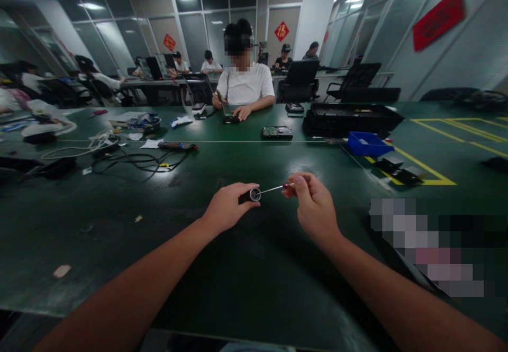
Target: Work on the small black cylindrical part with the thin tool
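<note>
My left hand [228,204] is closed around a short dark cylinder [246,197], its round, silvery-rimmed end turned toward my right hand. What kind of part it is, I cannot make out. Between thumb and fingers, my right hand [313,204] grips a screwdriver [273,188] with a reddish handle and a thin metal shaft. The shaft points left, and its tip reaches the open end of the cylinder. Whether the tip touches anything inside is too small to tell. Both hands are above the green table [222,272].
Across the table a person [244,84] works on a small dark device. A hard drive [277,132], a black tray [349,119] and a blue bin [369,144] stand ahead and to the right. Black cables [138,164] and an electric screwdriver [178,146] lie on the left.
</note>
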### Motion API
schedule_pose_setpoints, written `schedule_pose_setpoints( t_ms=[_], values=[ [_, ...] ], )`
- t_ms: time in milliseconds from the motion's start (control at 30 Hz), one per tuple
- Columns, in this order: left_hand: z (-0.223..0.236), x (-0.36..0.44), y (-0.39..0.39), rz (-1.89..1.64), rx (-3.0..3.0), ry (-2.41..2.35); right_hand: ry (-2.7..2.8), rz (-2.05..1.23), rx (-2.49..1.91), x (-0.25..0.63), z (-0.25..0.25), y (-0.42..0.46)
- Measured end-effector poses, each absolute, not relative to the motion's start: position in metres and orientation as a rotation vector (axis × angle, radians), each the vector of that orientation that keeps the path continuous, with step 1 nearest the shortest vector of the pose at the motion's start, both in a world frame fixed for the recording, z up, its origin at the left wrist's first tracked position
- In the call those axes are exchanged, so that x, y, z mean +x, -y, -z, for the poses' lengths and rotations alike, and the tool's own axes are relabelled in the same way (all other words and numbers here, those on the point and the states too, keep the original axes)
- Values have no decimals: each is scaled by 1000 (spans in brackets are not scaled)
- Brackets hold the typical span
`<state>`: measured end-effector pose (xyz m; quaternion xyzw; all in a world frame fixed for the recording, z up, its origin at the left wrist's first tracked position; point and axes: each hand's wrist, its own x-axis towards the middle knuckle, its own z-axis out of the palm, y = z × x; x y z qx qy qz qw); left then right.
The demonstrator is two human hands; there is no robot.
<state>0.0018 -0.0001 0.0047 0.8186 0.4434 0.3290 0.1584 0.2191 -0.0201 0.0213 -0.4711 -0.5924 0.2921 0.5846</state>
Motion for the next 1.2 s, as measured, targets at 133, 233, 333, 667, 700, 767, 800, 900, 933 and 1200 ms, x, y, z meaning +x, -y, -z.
schedule_pose_setpoints(
  t_ms=[133,233,333,667,700,767,800,900,933,1200],
  values=[
    [-4,2,1,-952,2325,-1268,1479,-626,-1110,217,-25,24],
    [-2,1,0,-970,2322,-1260,1550,-567,-1121,217,-29,28],
    [-1,1,0,-972,2323,-1247,1651,-422,-1192,218,-33,32],
    [-1,2,0,-977,2296,-1266,1866,-346,-1065,222,-32,37],
    [0,2,0,-975,2299,-1263,1895,-346,-1040,222,-32,38],
    [0,2,0,-970,2303,-1252,1903,-355,-1027,222,-32,39],
    [0,2,-1,-975,2302,-1249,1868,-382,-1032,221,-32,39],
    [1,0,-1,-1009,2301,-1252,1641,-593,-1034,218,-29,37],
    [0,-1,-1,-1020,2305,-1251,1561,-674,-1024,216,-28,35],
    [-4,-5,-5,-920,2448,-1200,1055,-1083,-1015,223,-11,2]
  ],
)
